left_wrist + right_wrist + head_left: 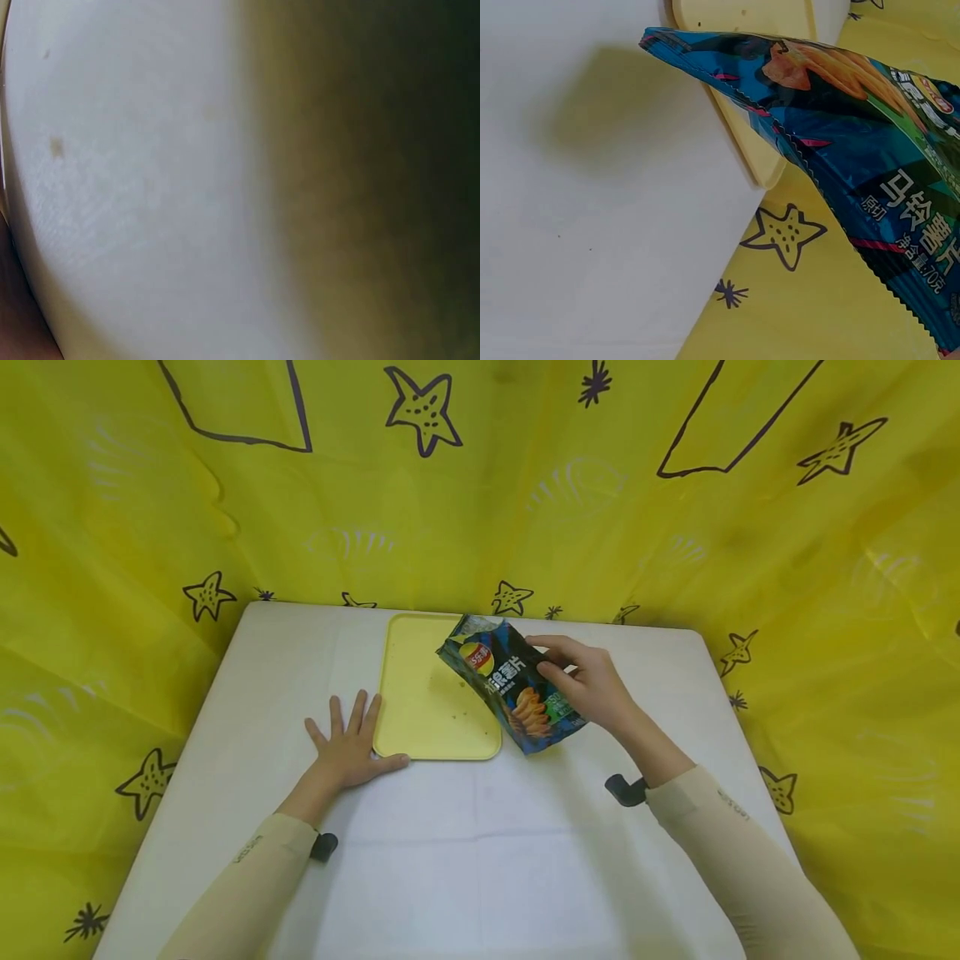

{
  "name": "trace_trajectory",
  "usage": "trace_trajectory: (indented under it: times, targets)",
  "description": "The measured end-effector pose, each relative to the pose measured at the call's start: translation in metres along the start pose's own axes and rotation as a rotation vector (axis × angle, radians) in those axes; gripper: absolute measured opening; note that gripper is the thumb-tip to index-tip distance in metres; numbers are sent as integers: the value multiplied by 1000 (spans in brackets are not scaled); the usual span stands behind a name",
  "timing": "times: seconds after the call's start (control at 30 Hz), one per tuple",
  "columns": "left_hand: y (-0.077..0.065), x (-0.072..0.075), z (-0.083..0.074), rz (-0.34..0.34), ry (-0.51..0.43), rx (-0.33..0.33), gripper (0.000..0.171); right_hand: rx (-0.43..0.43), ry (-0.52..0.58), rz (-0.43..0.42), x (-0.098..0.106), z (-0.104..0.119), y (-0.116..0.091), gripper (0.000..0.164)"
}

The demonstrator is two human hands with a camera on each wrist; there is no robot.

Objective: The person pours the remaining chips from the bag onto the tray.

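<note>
My right hand [588, 681] grips the edge of a dark blue potato chip bag [517, 689] between thumb and fingers. The bag is tilted above the right side of a yellow tray [408, 693], its silvery upper-left end over the tray's far edge. Small dark crumbs [459, 717] dot the tray. At the tray's near left corner lies my left hand [347, 755], fingers spread, thumb along the near edge. In the right wrist view the chip bag [840, 142] hangs partly over the tray [754, 142]. The left wrist view is too blurred to show the hand's work.
A white table [450, 877] carries the tray near its far edge. Behind and beside it hangs a yellow curtain [480, 502] with starfish drawings. Dark wrist devices [626, 790] stick out from both sleeves.
</note>
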State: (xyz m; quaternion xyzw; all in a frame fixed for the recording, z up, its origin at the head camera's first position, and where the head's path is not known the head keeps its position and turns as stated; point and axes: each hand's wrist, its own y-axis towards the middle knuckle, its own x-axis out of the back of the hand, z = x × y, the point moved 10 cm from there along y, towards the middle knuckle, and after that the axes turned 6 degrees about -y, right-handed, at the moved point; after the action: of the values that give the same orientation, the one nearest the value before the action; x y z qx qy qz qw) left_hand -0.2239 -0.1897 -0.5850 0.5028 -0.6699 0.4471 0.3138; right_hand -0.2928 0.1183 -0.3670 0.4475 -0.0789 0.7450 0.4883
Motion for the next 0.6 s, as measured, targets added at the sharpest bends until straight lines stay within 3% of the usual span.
trace_trajectory:
  times: [0.6]
  targets:
    - [0,0,0,8,11,2,126,27,-100,91,-11,15,13,35]
